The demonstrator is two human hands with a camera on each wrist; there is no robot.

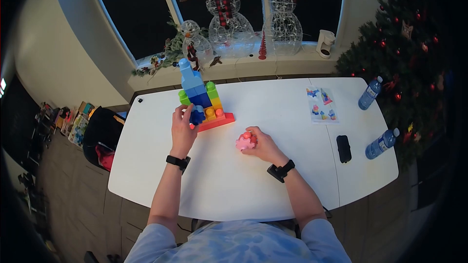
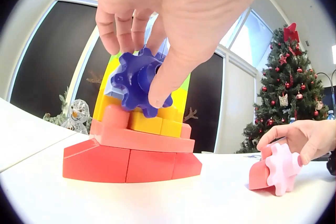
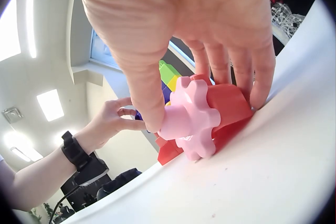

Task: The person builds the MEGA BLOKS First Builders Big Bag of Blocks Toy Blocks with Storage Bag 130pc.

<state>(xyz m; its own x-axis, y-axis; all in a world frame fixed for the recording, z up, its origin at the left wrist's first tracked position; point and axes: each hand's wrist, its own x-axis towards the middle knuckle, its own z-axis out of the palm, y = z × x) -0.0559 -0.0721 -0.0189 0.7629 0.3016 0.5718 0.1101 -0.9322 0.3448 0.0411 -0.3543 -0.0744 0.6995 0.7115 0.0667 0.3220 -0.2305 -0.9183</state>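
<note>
A toy block structure [image 1: 214, 101] stands at the left of the white table, with red blocks [image 2: 149, 165] at its base and yellow, green and blue blocks above. On its near face my left hand [image 1: 183, 134] grips a dark blue toy gear [image 2: 137, 82], thumb on the hub and fingers behind its upper edge. To the right, my right hand [image 1: 267, 147] holds a pink toy gear [image 3: 190, 119] joined to a red block [image 3: 229, 104]. The thumb presses the pink hub while the fingers curl behind the red block, low over the tabletop.
On the right of the table [image 1: 292, 180] lie a printed picture sheet [image 1: 322, 104] and a black case [image 1: 343, 149]. Two water bottles [image 1: 370, 93] stand near the right edge. Wire snowmen [image 1: 231, 29] line the window sill, and a decorated tree [image 1: 390, 58] rises beyond the right end.
</note>
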